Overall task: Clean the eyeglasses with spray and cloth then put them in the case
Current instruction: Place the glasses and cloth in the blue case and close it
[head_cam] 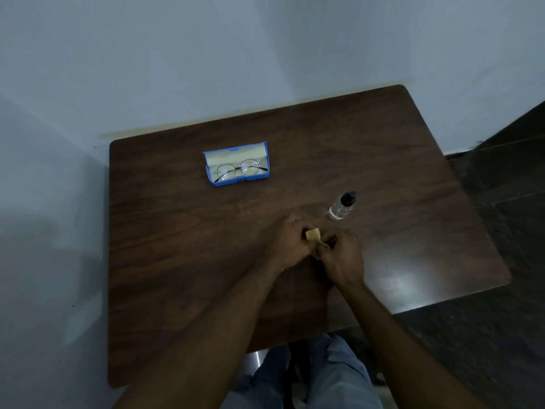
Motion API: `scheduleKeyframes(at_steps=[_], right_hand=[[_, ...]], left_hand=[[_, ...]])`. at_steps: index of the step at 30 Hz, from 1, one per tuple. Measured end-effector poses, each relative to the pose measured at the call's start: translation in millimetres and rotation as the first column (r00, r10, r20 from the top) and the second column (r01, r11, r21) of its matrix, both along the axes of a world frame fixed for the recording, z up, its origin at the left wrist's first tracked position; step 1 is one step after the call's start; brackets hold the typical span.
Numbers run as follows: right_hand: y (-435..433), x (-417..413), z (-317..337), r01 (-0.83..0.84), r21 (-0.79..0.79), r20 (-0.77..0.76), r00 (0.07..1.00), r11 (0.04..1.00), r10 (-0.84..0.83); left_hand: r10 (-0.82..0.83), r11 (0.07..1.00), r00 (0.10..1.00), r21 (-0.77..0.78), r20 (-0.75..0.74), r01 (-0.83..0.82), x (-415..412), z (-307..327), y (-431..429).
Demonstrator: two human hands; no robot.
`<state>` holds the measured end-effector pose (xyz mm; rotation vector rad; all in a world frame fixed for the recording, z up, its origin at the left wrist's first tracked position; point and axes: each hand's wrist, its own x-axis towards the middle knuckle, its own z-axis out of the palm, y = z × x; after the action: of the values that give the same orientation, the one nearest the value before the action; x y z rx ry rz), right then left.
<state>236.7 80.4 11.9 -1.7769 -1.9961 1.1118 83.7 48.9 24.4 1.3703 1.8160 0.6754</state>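
Grip: left hand (287,246) and right hand (342,258) meet low over the tabletop (177,246), fingers curled, both pinching a small tan cloth (313,234) between them.
Eyeglasses: the eyeglasses (237,170) lie inside the open blue case (239,182), well apart from the hands, toward the far edge.
Spray: the bottle (340,206) stands upright near the right hand.
Step, by my guess: shaping the cloth, folding or opening it; I cannot tell which.
Doing it well: hold the cloth by its edges and keep a flat, clean face outward, so nothing greasy reaches the lenses.
Hard to see: the fingers hide most of the cloth, and the dim light hides whether the lenses are clean.
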Motion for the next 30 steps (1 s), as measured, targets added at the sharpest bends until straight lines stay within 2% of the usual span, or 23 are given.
scheduleKeyframes(at_steps=[3, 5, 8, 11, 17, 20, 24, 27, 30], right_hand=[[-5, -1, 18, 0.006, -0.042, -0.127, 0.992, 0.999, -0.012], [-8, -3, 30, 0.041, -0.115, -0.219, 0.973, 0.993, -0.065], [-6, -8, 38, 0.025, -0.173, -0.371, 0.924, 0.985, -0.089], [2, -16, 45, 0.04, -0.275, -0.492, 0.852, 0.96, -0.177], [16, -37, 58, 0.106, -0.461, -0.588, 0.707, 0.881, -0.393], [18, -46, 60, 0.088, -0.509, -0.609, 0.667, 0.856, -0.43], [24, -58, 60, 0.039, -0.494, -0.606, 0.701, 0.869, -0.376], [33, -69, 57, 0.027, -0.492, -0.593, 0.721, 0.87, -0.358], [41, -79, 52, 0.02, -0.488, -0.551, 0.769, 0.872, -0.326]], left_hand=[[0.063, 0.998, 0.995, -0.034, 0.08, -0.06, -4, -1, -6], [0.146, 0.988, 0.961, -0.082, 0.236, -0.13, -7, 3, -11], [0.274, 0.959, 0.833, -0.204, 0.481, -0.197, -13, 14, -14], [0.42, 0.907, 0.668, -0.299, 0.614, -0.296, -18, 23, -16], [0.535, 0.832, 0.52, -0.307, 0.665, -0.463, -33, 29, -15], [0.549, 0.814, 0.481, -0.305, 0.683, -0.495, -41, 27, -16], [0.587, 0.787, 0.431, -0.359, 0.685, -0.503, -55, 27, -19], [0.566, 0.802, 0.454, -0.33, 0.688, -0.498, -65, 27, -22], [0.611, 0.77, 0.452, -0.357, 0.649, -0.529, -76, 24, -20]])
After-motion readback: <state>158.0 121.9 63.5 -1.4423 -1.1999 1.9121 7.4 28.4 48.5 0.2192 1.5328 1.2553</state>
